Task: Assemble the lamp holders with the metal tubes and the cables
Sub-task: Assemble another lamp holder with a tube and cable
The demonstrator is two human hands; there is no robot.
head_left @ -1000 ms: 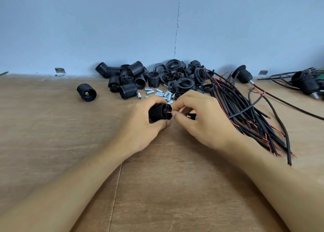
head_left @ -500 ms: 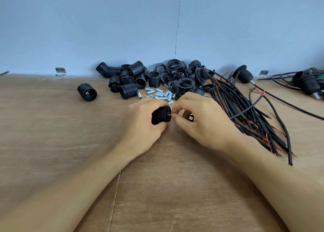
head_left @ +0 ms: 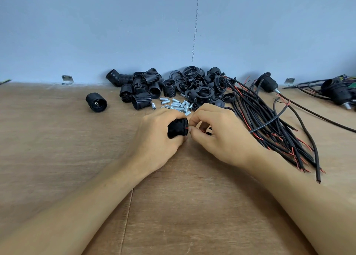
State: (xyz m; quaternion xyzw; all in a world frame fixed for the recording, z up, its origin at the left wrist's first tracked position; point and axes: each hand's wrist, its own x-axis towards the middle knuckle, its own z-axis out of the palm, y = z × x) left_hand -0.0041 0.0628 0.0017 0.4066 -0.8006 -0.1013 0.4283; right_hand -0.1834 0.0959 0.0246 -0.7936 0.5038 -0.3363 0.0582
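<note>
One ribbed black lamp holder (head_left: 177, 128) is gripped on its side by the left hand (head_left: 154, 139), whose fingers are curled round it, just above the wooden table (head_left: 57, 158), near the middle; a red wire end (head_left: 187, 128) is pinched between thumb and forefinger of the right hand (head_left: 221, 135) at the holder's right end, the other fingers being curled; the two hands are almost touching. Behind them a cluster of small metal tubes (head_left: 177, 105) is seen, roughly fifteen, an exact count not being possible; about nine more holders are heaped (head_left: 141, 100) against the wall, and one lone holder (head_left: 96, 104) is set apart to the left. A heap of black rings and caps (head_left: 200, 89) is piled to the right of them; beside it a bundle of black and red cables (head_left: 269, 131) is fanned out, too many to be counted. One holder with tube and cable fitted (head_left: 266, 85) is laid behind the bundle; two metal brackets (head_left: 67, 79) are fixed at the wall.
</note>
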